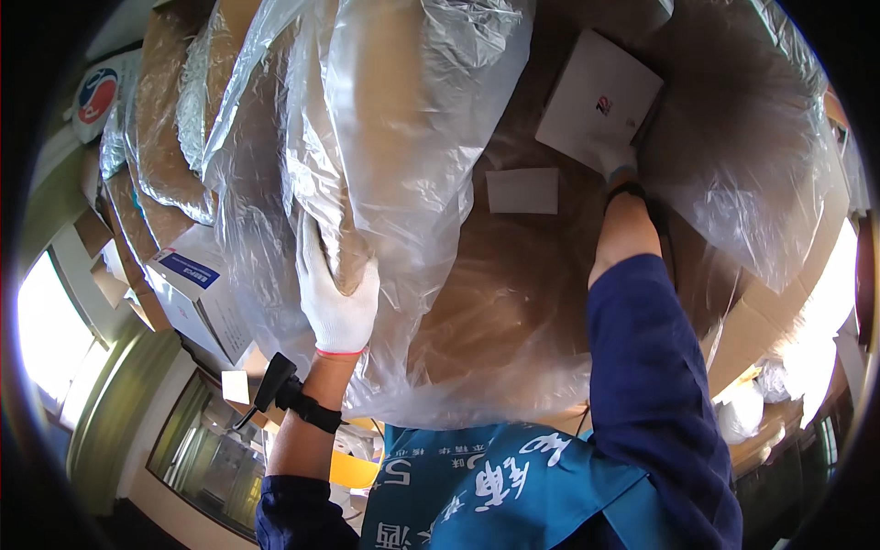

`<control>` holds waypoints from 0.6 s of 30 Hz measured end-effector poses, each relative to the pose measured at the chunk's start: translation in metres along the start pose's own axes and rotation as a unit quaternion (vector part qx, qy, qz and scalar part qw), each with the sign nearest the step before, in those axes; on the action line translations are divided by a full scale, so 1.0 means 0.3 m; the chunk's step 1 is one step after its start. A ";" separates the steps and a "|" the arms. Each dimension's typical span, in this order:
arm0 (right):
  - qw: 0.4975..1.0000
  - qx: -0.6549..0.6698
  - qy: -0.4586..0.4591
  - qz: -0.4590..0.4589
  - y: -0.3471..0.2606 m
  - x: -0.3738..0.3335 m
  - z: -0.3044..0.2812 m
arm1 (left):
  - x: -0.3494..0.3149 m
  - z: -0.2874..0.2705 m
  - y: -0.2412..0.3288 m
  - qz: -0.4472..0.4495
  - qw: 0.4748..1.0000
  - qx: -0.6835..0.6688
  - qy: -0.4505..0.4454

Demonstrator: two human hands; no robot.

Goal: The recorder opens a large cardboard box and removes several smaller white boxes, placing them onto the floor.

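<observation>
A large brown carton [513, 275] lined with clear plastic opens in front of me. My left hand [337, 298], in a white knit glove with a red cuff edge, is closed round the carton's plastic-covered side edge, thumb on the inner side. Deep inside, my right hand [618, 158], gloved too, is on the lower right corner of a white box [587, 96] with a small red mark. Its fingers look blurred and pale against the box, which sits tilted. A smaller white flat rectangular piece [522, 191] lies on the brown carton surface near it.
The clear plastic liner [403, 137] bunches over the carton's left side and hangs over the right. Further left are a white box with a blue label [197, 284], several plastic-wrapped cartons and a white sack [105, 96]. Plastic bags [741, 411] lie at the lower right.
</observation>
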State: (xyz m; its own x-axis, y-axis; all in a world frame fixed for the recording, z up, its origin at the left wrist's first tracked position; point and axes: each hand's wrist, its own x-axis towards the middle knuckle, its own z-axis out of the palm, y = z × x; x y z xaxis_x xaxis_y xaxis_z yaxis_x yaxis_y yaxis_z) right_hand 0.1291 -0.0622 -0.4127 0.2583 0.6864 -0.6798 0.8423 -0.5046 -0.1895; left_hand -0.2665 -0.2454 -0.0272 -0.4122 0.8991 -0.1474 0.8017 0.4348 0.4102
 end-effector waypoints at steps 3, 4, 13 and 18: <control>0.992 0.092 -0.068 -0.055 0.071 0.094 0.008 | 0.024 0.009 -0.010 0.008 1.000 -0.001 -0.003; 0.984 0.118 -0.119 -0.067 0.053 0.066 -0.011 | 0.014 0.012 -0.006 -0.006 1.000 -0.001 -0.006; 0.884 0.463 -0.030 0.064 -0.225 -0.282 0.100 | 0.003 0.005 -0.002 -0.019 1.000 0.014 -0.001; 0.826 0.551 -0.071 0.099 -0.338 -0.490 -0.072 | -0.014 -0.008 -0.044 -0.045 0.999 0.019 -0.005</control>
State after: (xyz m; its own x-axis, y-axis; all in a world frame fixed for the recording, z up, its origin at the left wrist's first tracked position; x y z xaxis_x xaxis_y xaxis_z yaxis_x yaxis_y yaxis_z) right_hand 0.0159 -0.1006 -0.2784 0.2159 0.5051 -0.8356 -0.1708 -0.8230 -0.5417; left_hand -0.2765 -0.2550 -0.0300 -0.4786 0.8570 -0.1909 0.7781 0.5147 0.3599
